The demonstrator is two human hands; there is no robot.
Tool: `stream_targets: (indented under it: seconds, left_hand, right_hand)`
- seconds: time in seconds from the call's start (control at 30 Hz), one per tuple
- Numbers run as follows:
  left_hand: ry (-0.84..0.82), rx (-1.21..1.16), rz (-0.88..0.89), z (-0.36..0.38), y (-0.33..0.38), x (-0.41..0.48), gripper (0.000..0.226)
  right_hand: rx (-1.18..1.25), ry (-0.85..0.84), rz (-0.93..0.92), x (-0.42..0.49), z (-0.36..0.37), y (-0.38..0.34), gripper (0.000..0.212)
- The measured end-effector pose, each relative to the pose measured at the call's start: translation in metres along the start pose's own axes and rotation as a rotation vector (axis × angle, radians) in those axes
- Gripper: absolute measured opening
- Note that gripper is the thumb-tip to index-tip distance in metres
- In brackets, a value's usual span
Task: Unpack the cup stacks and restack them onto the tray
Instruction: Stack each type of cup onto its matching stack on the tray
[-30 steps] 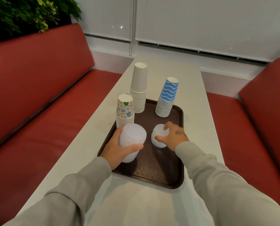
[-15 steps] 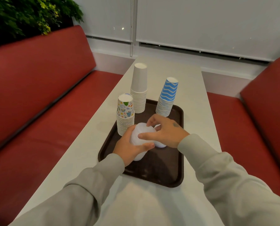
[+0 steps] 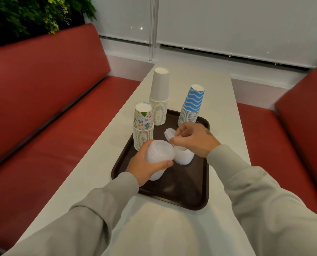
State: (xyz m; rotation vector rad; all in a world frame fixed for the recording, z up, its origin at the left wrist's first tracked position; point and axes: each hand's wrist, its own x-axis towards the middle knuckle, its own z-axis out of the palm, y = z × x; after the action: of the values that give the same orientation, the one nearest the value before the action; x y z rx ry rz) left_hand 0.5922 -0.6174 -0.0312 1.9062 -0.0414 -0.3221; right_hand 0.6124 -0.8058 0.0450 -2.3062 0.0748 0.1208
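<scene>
No legible text, brand, number or sign is found. The patterned cup stack (image 3: 143, 124), near left, shows small drawings only. The blue cup stack (image 3: 191, 106), far right, shows wavy stripes only.

Support surface: a long, narrow, off-white, smooth-topped table (image 3: 215, 100), extending ahead of both hands. Bare tabletop shows outboard of the left hand (image 3: 146, 167), outboard of the right hand (image 3: 196, 139), and beneath the forearms. One item lies directly on it: a dark brown rectangular plastic tray (image 3: 181, 191) with rounded corners and a raised rim, flat under both hands, its far end beyond the fingertips.
</scene>
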Motion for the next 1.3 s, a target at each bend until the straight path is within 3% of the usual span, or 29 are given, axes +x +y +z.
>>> stream_targets:
  seconds: [0.17, 0.47, 0.9, 1.1, 1.2, 1.3]
  left_hand:
    - [0.026, 0.015, -0.039, -0.003, -0.008, 0.004, 0.088]
    - [0.05, 0.018, -0.044, -0.008, -0.013, 0.004, 0.088]
    - [0.055, 0.045, -0.048, -0.011, -0.012, 0.004, 0.09]
    - [0.038, 0.046, -0.037, -0.007, -0.005, 0.002, 0.087]
    - [0.019, 0.002, -0.002, -0.004, 0.0, -0.001, 0.077]
    - [-0.01, 0.013, 0.032, -0.001, 0.01, -0.004, 0.068]
  right_hand:
    - [-0.097, 0.108, 0.028, 0.018, -0.012, 0.015, 0.038]
    - [-0.387, 0.035, 0.074, 0.029, 0.008, 0.046, 0.053]
    - [-0.377, -0.032, 0.12, 0.03, 0.018, 0.053, 0.053]
    - [-0.155, 0.143, -0.04, 0.018, 0.009, 0.021, 0.039]
    - [-0.097, -0.045, -0.128, 0.009, 0.009, -0.001, 0.037]
    - [-0.194, -0.21, -0.127, 0.002, 0.016, -0.009, 0.047]
